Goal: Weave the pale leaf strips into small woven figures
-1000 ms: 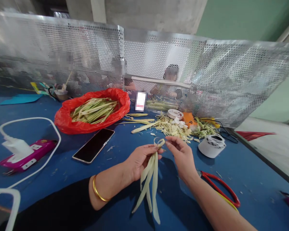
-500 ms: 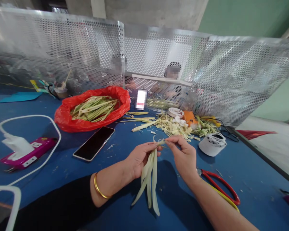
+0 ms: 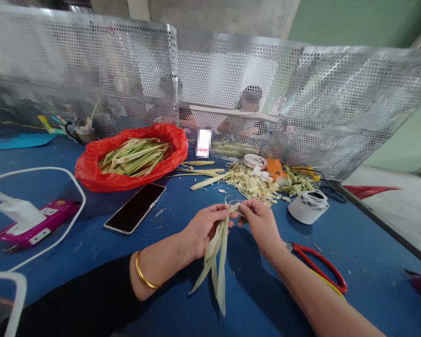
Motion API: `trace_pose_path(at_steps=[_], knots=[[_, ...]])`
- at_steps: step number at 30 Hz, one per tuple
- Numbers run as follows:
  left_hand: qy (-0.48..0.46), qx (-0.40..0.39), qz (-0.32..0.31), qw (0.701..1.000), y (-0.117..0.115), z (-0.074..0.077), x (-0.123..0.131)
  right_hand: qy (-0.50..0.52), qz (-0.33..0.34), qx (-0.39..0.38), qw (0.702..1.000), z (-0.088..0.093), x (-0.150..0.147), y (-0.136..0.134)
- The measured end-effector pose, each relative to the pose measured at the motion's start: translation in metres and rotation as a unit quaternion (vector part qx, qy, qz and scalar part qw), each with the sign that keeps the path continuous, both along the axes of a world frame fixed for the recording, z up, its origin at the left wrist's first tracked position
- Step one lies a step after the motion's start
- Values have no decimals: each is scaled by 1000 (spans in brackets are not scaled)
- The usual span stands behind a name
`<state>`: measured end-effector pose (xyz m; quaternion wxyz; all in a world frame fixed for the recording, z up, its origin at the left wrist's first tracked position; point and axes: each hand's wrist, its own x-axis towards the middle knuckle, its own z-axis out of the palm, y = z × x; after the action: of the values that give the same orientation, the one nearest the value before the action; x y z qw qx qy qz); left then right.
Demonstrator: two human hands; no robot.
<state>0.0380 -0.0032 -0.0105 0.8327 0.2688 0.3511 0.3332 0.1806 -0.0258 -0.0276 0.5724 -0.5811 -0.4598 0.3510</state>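
Note:
My left hand (image 3: 203, 229) is closed round a small bundle of pale green leaf strips (image 3: 215, 264), which hang down towards me over the blue table (image 3: 91, 234). A gold bangle sits on that wrist. My right hand (image 3: 261, 224) pinches the top end of the strips just to the right of my left thumb. Both hands are held a little above the table, close together.
A red bag of leaf strips (image 3: 131, 157) lies at the back left, a black phone (image 3: 135, 214) in front of it. Leaf scraps (image 3: 249, 182), a white spool (image 3: 308, 207), red-handled scissors (image 3: 319, 269), and a pink power strip (image 3: 33, 224) surround my hands. People sit behind a perforated metal screen (image 3: 231, 93).
My right hand has closed in from apart to pinch the top of the strips. The bundle has shifted slightly left and lower in view.

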Motion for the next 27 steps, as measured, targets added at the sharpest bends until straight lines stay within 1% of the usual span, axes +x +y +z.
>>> trace_pose_path(at_steps=[4,7,10,13,18,23,27], knots=[[27,-19,-8,999,-1,-2,0,-76,2,-27,997,-4,2,1],[51,-34,-7,998,-2,-4,1,-122,-5,-8,993,-6,5,3],[73,-25,-5,997,-2,-4,2,-182,-9,22,983,-5,6,3],[85,-16,-2,996,-1,-6,3,-219,-10,29,975,-4,5,1],[82,-24,21,996,3,-8,2,-246,-22,39,968,-2,2,-2],[104,-38,34,993,4,-6,2,-249,-18,41,967,-2,1,-2],[131,-28,53,990,4,-5,4,-251,-18,46,967,-4,2,-4]])
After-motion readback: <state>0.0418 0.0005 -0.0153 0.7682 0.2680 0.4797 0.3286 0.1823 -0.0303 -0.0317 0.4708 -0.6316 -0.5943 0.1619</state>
